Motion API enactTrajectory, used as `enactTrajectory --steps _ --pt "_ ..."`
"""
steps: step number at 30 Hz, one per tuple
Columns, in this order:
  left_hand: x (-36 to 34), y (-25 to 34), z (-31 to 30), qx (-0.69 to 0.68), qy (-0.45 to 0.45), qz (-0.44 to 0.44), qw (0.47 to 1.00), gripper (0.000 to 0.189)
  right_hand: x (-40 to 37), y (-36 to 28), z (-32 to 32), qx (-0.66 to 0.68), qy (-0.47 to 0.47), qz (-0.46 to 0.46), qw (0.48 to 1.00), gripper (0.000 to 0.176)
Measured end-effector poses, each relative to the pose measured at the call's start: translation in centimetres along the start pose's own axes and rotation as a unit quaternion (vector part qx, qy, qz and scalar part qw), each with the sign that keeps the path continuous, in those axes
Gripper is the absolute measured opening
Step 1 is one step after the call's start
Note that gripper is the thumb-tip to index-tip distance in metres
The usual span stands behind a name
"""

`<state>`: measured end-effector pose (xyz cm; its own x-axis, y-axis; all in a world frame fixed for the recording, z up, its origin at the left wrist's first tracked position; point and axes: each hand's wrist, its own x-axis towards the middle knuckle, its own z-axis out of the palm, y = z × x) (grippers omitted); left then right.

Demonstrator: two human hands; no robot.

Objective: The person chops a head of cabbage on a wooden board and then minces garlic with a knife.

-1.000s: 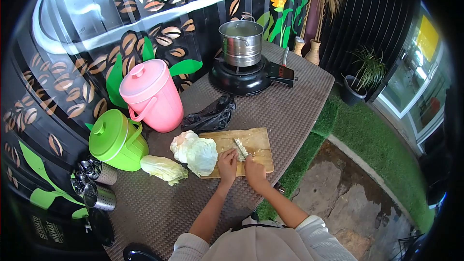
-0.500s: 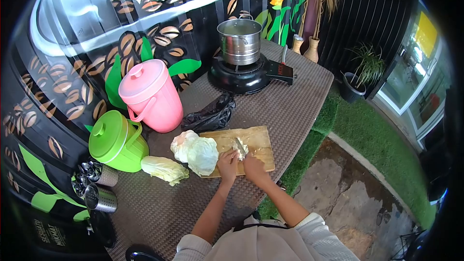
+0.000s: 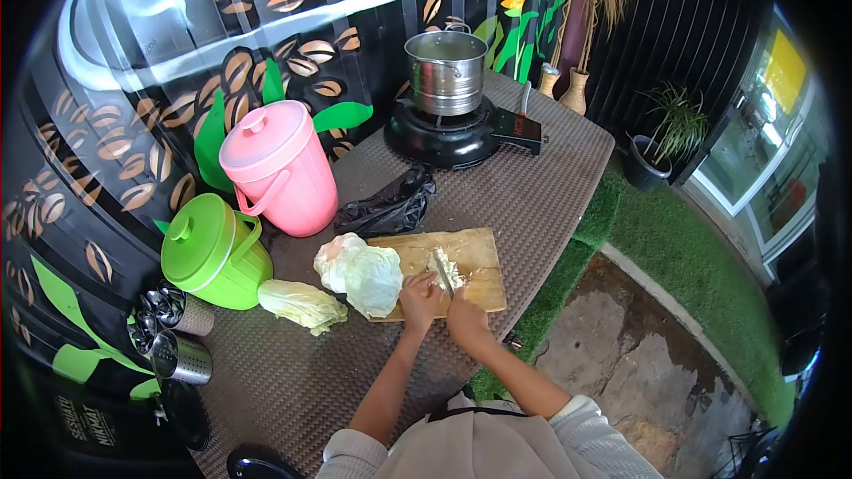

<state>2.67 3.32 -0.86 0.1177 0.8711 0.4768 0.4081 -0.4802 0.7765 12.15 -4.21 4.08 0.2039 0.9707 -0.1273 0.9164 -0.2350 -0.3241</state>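
A knife (image 3: pixel 445 271) is in my right hand (image 3: pixel 467 318), its blade angled over a small pile of finely chopped pale food (image 3: pixel 442 264). The pile lies on a wooden cutting board (image 3: pixel 484 253). My left hand (image 3: pixel 421 299) is beside the blade with its fingers drawn together; whatever lies under the fingertips is hidden. Just left of that hand, a pale cabbage (image 3: pixel 374 281) overlaps the board's edge, with another pale, pinkish-tinged head (image 3: pixel 335 259) behind it. Farther left rests a long napa cabbage (image 3: pixel 302 304) on the table.
A steel pot (image 3: pixel 445 80) stands on a black portable stove (image 3: pixel 441 137) at the back. A black plastic bag (image 3: pixel 388 204) lies behind the board. Pink (image 3: pixel 286 179) and green (image 3: pixel 217 255) lidded containers and a perforated steel utensil holder (image 3: pixel 184 358) line the table's left side.
The knife's blade has shifted slightly and the chopped pile shows more to its left. My left hand stays beside it. The view has moved a little.
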Motion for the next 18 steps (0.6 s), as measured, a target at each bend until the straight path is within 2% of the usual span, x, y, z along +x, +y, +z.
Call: enactTrajectory --steps 1,5,8,9,11,13,15,16,18 --pt "0.1 0.0 -0.1 0.0 0.001 0.0 1.0 0.022 -0.6 -0.3 0.4 0.031 -0.013 0.069 0.997 0.025" --pt "0.2 0.4 -0.2 -0.019 -0.01 -0.005 1.0 0.024 0.3 0.4 2.7 0.017 0.044 0.052 0.997 0.019" --pt "-0.1 0.2 -0.3 -0.014 -0.018 -0.002 1.0 0.024 3.1 2.7 0.1 -0.015 0.02 -0.058 0.998 0.018" --pt "0.0 0.1 -0.2 -0.012 -0.019 -0.002 1.0 0.023 3.1 3.5 -1.4 -0.014 0.022 -0.057 0.998 0.018" --pt "0.0 -0.2 -0.1 -0.004 -0.019 0.003 1.0 0.023 2.4 4.7 -3.6 -0.052 -0.03 -0.136 0.989 0.019" --pt "0.0 -0.1 -0.1 0.003 -0.02 0.009 1.0 0.023 0.8 5.1 -0.4 -0.027 -0.003 -0.106 0.994 0.019" --pt "0.0 0.4 -0.3 0.001 -0.015 0.008 1.0 0.022 -0.5 4.2 3.2 -0.053 0.071 -0.019 0.996 0.018" --pt "0.0 0.4 -0.2 -0.001 -0.012 0.009 1.0 0.022 -0.9 3.2 3.7 -0.12 0.099 -0.015 0.988 0.015" --pt "-0.1 0.5 -0.1 -0.014 -0.008 -0.012 1.0 0.022 0.5 2.7 2.8 -0.097 0.101 -0.031 0.99 0.016"
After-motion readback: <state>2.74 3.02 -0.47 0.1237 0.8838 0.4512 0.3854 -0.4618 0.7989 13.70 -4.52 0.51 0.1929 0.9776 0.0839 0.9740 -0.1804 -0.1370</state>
